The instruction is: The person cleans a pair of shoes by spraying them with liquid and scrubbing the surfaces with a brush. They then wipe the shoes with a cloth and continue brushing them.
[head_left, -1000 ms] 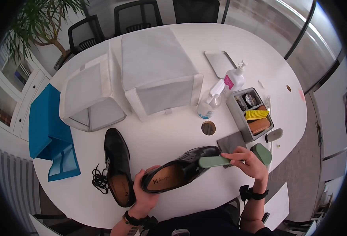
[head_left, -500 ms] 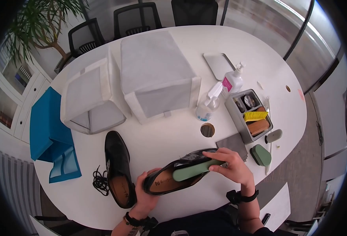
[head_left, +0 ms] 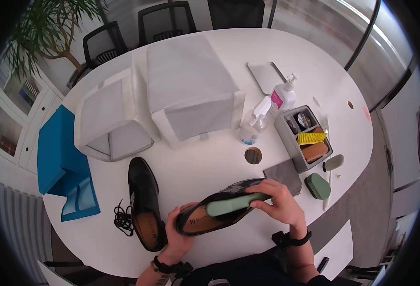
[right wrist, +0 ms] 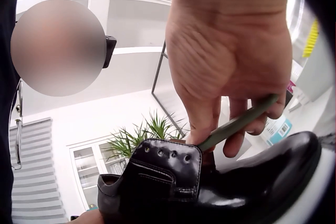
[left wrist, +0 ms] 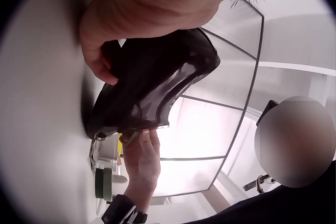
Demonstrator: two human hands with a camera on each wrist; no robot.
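My left hand [head_left: 179, 236] grips the heel end of a black leather shoe [head_left: 188, 230], which is tilted with its tan insole showing. In the left wrist view that hand [left wrist: 163, 3] wraps round the shoe's dark glossy side [left wrist: 152, 71]. With thumb and fingers my right hand [head_left: 280, 205] pinches a flat green tool [head_left: 229, 206] whose wide end lies inside the shoe's opening. The right wrist view shows the hand [right wrist: 231, 50] holding the green handle [right wrist: 239, 125] above the shoe's laceless eyelet flap [right wrist: 168, 161]. A second black shoe [head_left: 143, 190] lies at the left.
Loose black laces [head_left: 123, 219] lie beside the second shoe. At the right are a grey cloth [head_left: 284, 175], a green brush [head_left: 318, 186], a grey organizer [head_left: 293, 151], a spray bottle [head_left: 253, 129] and a pump bottle [head_left: 284, 95]. White fabric boxes [head_left: 191, 71] and a blue box [head_left: 57, 148] stand farther left.
The green tool has moved left from above the toe into the shoe's opening, with my right hand following. My left hand keeps its grip on the heel end.
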